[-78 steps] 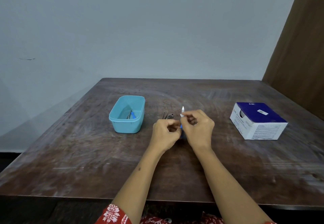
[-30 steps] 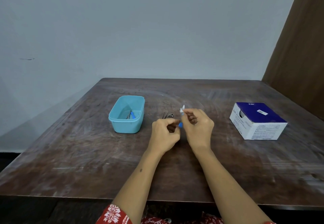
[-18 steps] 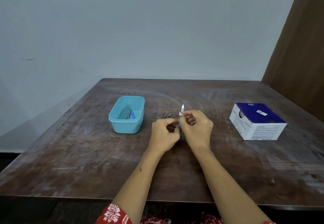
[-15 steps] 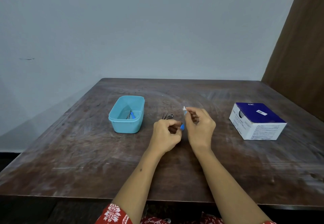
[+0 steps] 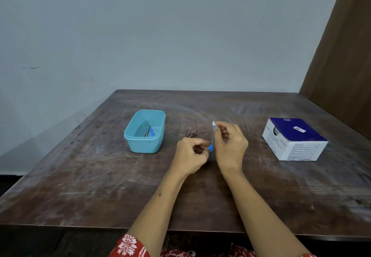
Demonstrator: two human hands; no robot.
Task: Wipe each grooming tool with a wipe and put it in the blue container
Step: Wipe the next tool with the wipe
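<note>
Left hand (image 5: 190,155) pinches blue tool (image 5: 210,147); right hand (image 5: 230,146) seemingly pinches wipe (image 5: 214,125).

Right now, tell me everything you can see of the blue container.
The blue container is a light blue, rounded-rectangular tub that looks like plastic, with a thickened rim and no lid on it. It stands upright on the wooden table, left of both hands, and neither hand touches it. Inside lies at least one small tool with a blue handle and a metal part; finer detail is too small to tell.
</note>
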